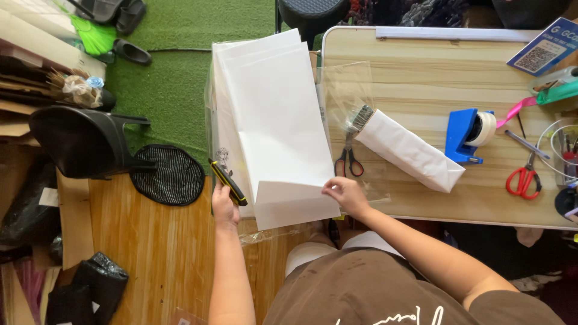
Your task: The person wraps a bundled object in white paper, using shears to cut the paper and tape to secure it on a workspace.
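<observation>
Your stack of white paper sheets [274, 120] lies in the centre of the frame, overhanging the left edge of the wooden table [421, 78], with its near end folded up into a flap at lower centre. Your right hand [344, 194] rests on that flap's right corner, fingers together and pressed flat on the paper; the fingertips are partly tucked out of sight, so you cannot tell whether they pinch the edge. Your left hand [223, 204] sits just beside the stack's left edge, fingers clamped around a yellow-and-black utility knife [229, 182]; whether its blade is out is too small to make out. A clear plastic sleeve [346, 90] lies under and right of the sheets, hard to trace against the wood. Further right lie small black-and-red scissors [348, 161], partly hidden by a white wrapped bundle [409, 150] with a brush-like end, then a blue tape dispenser [466, 133] and red-handled scissors [522, 179]. A container at the right edge is cut off. At the left, a black chair [78, 138] stands on the floor.
</observation>
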